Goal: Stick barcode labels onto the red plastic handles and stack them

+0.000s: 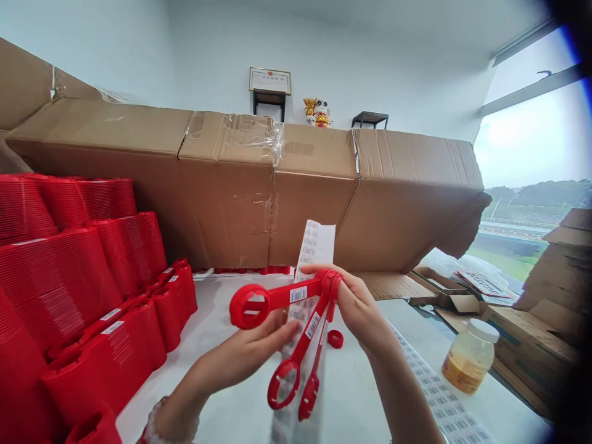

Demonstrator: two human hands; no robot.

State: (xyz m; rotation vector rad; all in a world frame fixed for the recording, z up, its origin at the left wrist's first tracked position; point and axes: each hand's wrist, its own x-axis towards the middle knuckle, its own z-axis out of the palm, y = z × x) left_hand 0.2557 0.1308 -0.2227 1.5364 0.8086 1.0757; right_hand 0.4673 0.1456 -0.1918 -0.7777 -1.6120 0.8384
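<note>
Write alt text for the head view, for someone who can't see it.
A person's right hand holds several ring-ended red pieces bearing barcode labels, with the left hand close beneath them, near a sheet of labels. Stacked red parts fill the picture's left; cardboard spans the background, and a white-lidded jar stands at right.

Rear: a long brown corrugated-cardboard barrier (222,209), patched with clear tape. Above its top edge, against a plain pale wall (203,61): a rectangular certificate in a thin frame (270,81), directly over a black open-sided stand (269,97); a red, white and gold figurine (321,115); a second black stand (370,116). Right: a bright glass window (531,154); brown cardboard boxes (531,336); a clear white-lidded jar, partly filled with yellow-orange contents (467,364).
</note>
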